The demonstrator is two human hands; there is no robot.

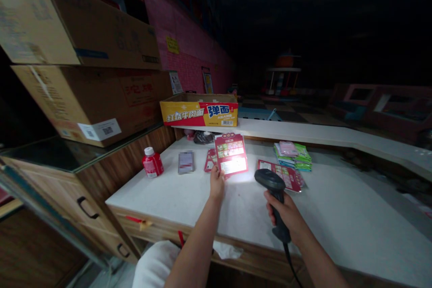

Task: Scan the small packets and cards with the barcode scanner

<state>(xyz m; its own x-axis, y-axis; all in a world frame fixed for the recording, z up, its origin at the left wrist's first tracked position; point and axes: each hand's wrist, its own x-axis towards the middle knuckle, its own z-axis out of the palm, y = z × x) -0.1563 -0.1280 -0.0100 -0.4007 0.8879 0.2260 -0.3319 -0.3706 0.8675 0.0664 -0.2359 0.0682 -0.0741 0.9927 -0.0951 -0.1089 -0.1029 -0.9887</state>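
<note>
Apparently the work stands midway: the left hand's (218,183) fingers pinch a lit red packet (231,149) over the tabletop (162,198), the right hand's (286,213) grip a scanner (270,181), and similar packets (290,178) lie either side.

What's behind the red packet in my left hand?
Past the left edge of the held red packet, part of another red packet shows on the white counter. The rest of that one, and anything else directly behind, is covered.

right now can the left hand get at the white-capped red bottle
Probably yes, if the left hand first lets go of the red printed packet; the phone between hand and white-capped red bottle lies flat.
</note>
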